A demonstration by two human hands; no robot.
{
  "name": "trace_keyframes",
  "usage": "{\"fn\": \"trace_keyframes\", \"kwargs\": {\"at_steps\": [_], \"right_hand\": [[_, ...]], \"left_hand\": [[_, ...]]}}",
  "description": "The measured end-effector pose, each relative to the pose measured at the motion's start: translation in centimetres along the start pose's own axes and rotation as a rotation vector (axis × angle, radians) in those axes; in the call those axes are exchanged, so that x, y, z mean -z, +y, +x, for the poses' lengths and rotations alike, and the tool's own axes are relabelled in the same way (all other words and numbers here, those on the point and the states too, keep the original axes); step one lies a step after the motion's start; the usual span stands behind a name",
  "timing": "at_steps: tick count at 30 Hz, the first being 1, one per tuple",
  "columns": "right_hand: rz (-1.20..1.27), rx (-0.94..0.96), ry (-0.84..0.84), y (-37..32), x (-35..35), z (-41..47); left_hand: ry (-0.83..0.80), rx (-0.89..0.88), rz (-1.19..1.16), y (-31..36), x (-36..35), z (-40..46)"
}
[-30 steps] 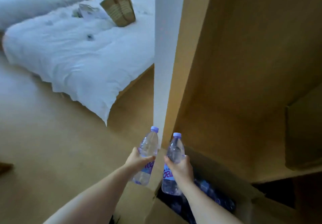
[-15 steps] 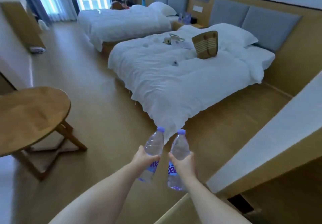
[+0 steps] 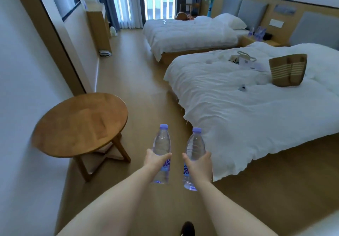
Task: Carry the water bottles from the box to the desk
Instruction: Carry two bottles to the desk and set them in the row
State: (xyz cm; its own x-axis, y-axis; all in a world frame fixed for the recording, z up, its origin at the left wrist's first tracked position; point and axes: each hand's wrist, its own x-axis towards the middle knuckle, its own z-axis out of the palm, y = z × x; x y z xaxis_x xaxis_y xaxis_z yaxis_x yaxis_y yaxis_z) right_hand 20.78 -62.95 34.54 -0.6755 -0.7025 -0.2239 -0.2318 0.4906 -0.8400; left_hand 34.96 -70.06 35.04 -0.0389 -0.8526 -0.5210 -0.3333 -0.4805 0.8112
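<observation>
My left hand (image 3: 155, 160) grips a clear water bottle (image 3: 161, 144) with a purple cap and purple label, held upright in front of me. My right hand (image 3: 199, 164) grips a second, matching water bottle (image 3: 195, 146), also upright, close beside the first. Both bottles hang over the wooden floor in the aisle. The box is out of view. A tall wooden desk unit (image 3: 100, 28) stands against the left wall farther down the room.
A round wooden table (image 3: 80, 123) stands at the left by the wall. Two white beds (image 3: 238, 111) (image 3: 189, 32) fill the right side; the near one carries a woven bag (image 3: 287, 69) and small items. The wooden floor aisle (image 3: 132, 67) runs toward the window.
The view has swung left from the box and cupboard to the room's aisle. Both hands keep the bottles; the round table and far bed have come fully into sight.
</observation>
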Motion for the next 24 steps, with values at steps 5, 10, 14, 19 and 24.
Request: {"fn": "trace_keyframes", "kwargs": {"at_steps": [5, 10, 14, 19, 24], "right_hand": [[-0.052, 0.020, -0.099, -1.8, -4.8, 6.7], [-0.057, 0.063, -0.173, -6.3, -8.3, 16.9], [-0.076, 0.103, -0.223, -10.9, -9.8, 25.0], [-0.069, 0.124, -0.247, -16.1, -11.4, 32.7], [-0.094, 0.162, -0.240, -19.2, -14.0, 39.3]], "left_hand": [[0.082, 0.056, 0.025, 1.6, 0.9, 6.8], [0.178, 0.104, 0.023, 6.6, 0.4, 14.9], [0.242, 0.099, -0.011, 12.3, -0.1, 20.6], [0.269, 0.040, -0.053, 18.4, -0.4, 26.5], [0.289, 0.011, -0.057, 23.0, -1.1, 32.3]]}}
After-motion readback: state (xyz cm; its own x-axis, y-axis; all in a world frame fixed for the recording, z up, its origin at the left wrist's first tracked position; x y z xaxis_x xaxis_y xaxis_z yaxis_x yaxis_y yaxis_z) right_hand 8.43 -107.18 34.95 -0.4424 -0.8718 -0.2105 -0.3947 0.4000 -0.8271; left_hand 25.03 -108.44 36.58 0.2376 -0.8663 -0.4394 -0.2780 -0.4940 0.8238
